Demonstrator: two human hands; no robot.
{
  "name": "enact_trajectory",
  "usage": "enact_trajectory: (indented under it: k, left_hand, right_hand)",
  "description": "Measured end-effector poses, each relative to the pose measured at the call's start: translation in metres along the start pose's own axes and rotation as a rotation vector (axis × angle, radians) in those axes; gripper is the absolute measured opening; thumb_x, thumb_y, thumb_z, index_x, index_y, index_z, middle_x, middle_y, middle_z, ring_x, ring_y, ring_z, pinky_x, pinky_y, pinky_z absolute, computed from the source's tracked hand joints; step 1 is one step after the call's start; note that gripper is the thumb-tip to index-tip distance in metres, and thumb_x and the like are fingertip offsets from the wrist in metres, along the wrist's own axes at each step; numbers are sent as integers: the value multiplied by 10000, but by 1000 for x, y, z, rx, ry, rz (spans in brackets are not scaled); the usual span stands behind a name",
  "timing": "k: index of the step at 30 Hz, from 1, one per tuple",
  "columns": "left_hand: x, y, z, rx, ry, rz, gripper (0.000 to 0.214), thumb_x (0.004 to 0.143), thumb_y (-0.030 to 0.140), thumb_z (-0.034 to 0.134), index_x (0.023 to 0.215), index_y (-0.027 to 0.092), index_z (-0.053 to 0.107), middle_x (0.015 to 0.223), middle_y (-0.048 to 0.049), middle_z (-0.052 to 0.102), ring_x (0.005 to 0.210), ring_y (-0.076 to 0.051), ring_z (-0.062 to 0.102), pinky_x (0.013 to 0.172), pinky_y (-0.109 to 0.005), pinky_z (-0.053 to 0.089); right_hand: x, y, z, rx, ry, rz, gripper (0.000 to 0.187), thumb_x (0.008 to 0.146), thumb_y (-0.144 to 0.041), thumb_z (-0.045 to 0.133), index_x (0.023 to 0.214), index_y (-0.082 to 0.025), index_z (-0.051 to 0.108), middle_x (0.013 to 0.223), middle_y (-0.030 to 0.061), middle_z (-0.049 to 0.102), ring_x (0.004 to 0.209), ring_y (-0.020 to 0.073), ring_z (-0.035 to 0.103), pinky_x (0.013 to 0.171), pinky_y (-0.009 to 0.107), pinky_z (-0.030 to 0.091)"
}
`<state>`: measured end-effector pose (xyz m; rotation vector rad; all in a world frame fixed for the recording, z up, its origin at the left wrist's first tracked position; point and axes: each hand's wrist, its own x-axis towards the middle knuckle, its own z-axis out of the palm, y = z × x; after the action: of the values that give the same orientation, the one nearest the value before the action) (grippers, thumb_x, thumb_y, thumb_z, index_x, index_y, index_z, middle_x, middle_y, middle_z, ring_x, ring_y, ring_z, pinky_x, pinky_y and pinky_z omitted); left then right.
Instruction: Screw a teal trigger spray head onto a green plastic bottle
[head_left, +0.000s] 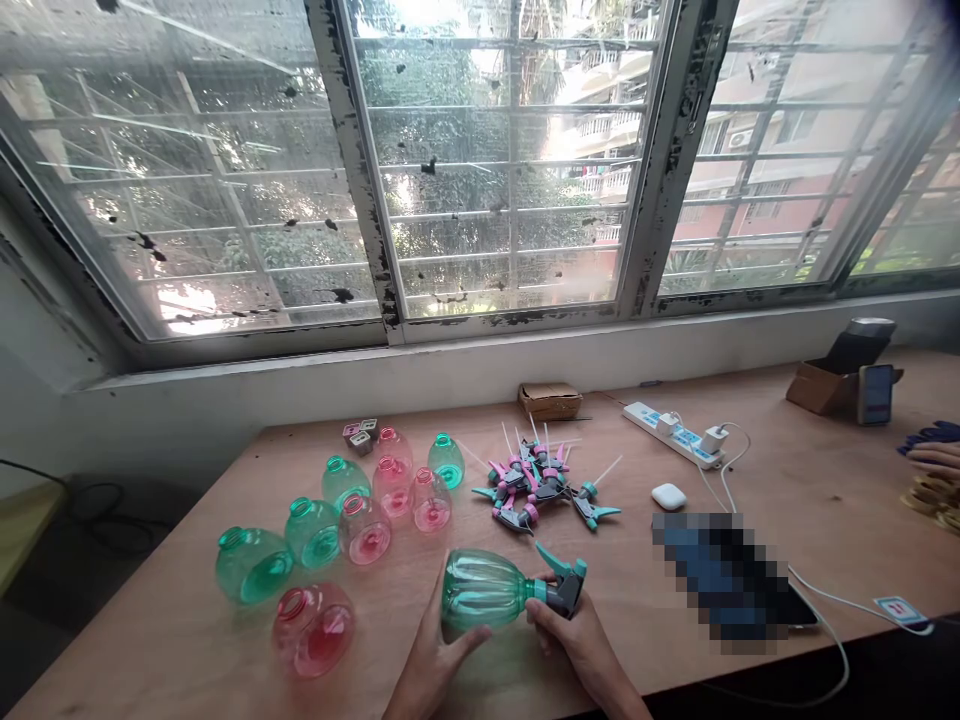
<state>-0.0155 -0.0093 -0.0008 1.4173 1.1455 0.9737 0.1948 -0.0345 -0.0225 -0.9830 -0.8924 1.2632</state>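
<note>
Head: left fingers [436,600] partly behind bottle [484,588]

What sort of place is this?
Perhaps a small workroom, or a room used as one: a long table by a barred window holds a cluster of topless green and pink bottles and a heap of loose spray heads.

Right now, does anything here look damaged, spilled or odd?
The window frame stands out: its paint looks chipped, leaving dark, ragged patches. On the table, the spray heads lie in a jumbled heap, though that may be deliberate. I see no spill, and the held green bottle shows no obvious damage.
</note>
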Motion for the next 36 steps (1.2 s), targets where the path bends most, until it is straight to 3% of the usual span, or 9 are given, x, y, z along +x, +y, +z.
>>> enact_trajectory:
  k: [3, 8, 14, 19, 25, 28, 32, 36]
  left_hand:
    - [0, 2, 1, 74, 42, 38, 862, 756, 363, 731, 1484, 266, 280, 1567, -94, 344, 1461, -297, 252, 1215, -482, 152]
    - [1, -1, -1, 38, 25, 33, 976, 674, 395, 798, 1487, 265, 274, 1581, -82, 320, 1470, -309, 220, 1213, -464, 171]
    - [2, -6, -2, 29, 31, 33, 848, 758, 388, 732, 1477, 278, 297, 1577, -63, 334, 1465, -286, 245, 1208, -439, 207]
    - [2, -6, -2, -7, 19, 36, 990, 622, 396, 835, 1465, 252, 336, 1565, -85, 354, 1460, -327, 245, 1206, -458, 204]
    - [2, -10, -3, 26, 60, 37, 890, 714, 369, 773, 1472, 264, 318, 1556, -80, 374, 1459, -306, 256, 1211, -467, 183]
    - [2, -9, -2, 2, 38, 50, 959, 686, 343, 803, 1484, 283, 277, 1570, -73, 347, 1452, -291, 280, 1209, -448, 200]
    - [2, -2, -2, -20, 19, 16, 930, 671, 396, 801, 1464, 237, 342, 1528, -112, 417, 1415, -338, 349, 1186, -480, 259]
    - [1, -1, -1, 36, 58, 27, 903, 701, 382, 779, 1470, 261, 320, 1553, -92, 376, 1451, -315, 275, 1204, -476, 204]
  right_hand:
    - [0, -1, 0, 11, -1, -6, 423, 751, -475, 800, 961, -185, 575, 611, -24, 625, 403, 97, 475, 389, 198, 378]
    - [1, -1, 1, -2, -13, -2, 436, 736, -493, 804, 930, -173, 582, 599, -20, 623, 399, 96, 466, 391, 200, 380]
    - [2, 1, 0, -9, -16, -5, 427, 757, -490, 786, 945, -167, 578, 620, -15, 625, 407, 100, 464, 393, 205, 375]
    - [1, 0, 0, -8, -13, -2, 436, 744, -499, 793, 934, -168, 579, 617, -14, 619, 423, 111, 473, 402, 220, 396]
    - [1, 0, 1, 13, -7, 1, 425, 737, -496, 798, 918, -184, 571, 621, -13, 635, 414, 118, 487, 391, 219, 393]
    - [1, -1, 2, 10, 1, 6, 442, 727, -505, 801, 919, -181, 568, 612, -14, 630, 411, 122, 489, 388, 222, 393]
    - [1, -3, 2, -8, -23, 6, 452, 710, -489, 819, 939, -174, 589, 611, -22, 614, 429, 122, 483, 408, 233, 412]
    - [1, -2, 2, -25, -4, -14, 421, 737, -492, 798, 907, -174, 581, 620, -7, 635, 415, 116, 473, 401, 234, 405]
